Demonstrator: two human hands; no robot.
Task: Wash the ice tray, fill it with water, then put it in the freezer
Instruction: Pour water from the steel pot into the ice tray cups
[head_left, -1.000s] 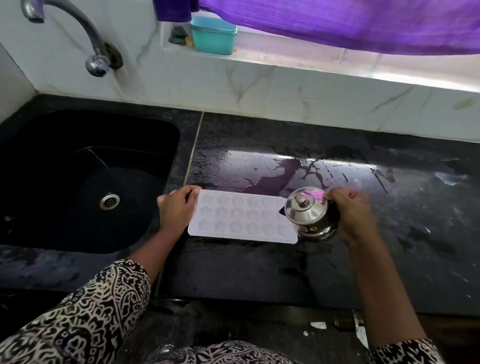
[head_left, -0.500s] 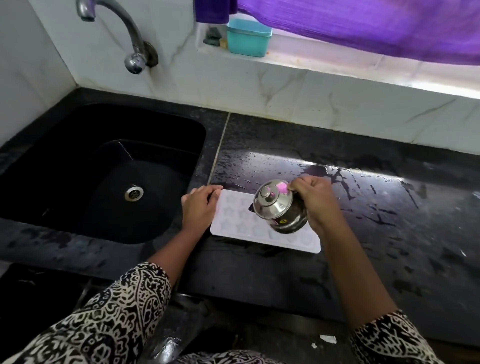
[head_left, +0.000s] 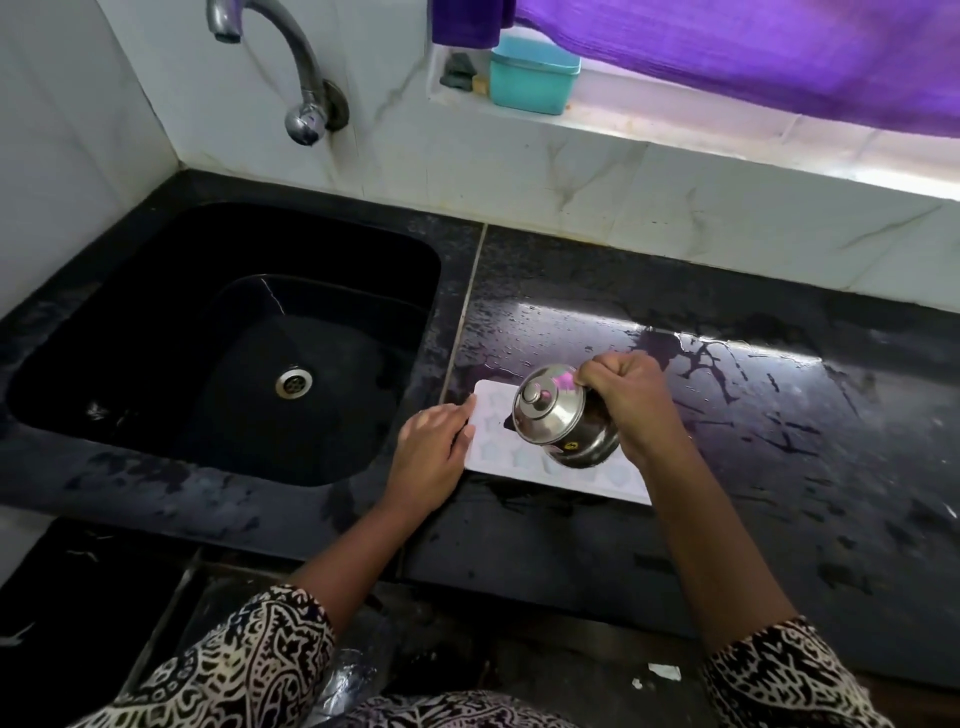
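Head view, near to far. Patterned sleeves lowest in frame, both my forearms reaching out over the black counter. White tray lies flat on the counter, just right of the sink, its long side toward me. My left hand rests on the tray's left end with the fingers mostly straight, pressing to keep it from sliding. My right hand is wrapped round the handle side of a lidded steel jug, tipped leftward so its dark spout hangs over cells near the left end. Change noted: a second ago the jug stood at the tray's right end; half a second ago it was over the middle; now it is nearly at my left hand. I read that as the fill running right to left, with only the last cells to go. Cannot make out a stream, nor the water level in any cell. Counter is wet and streaked around and behind the tray. Next concern is the lift: a shallow full tray will spill if tilted, so both hands, level. Further back, the drain, the tap on the wall, a teal box on the sill, purple cloth above.
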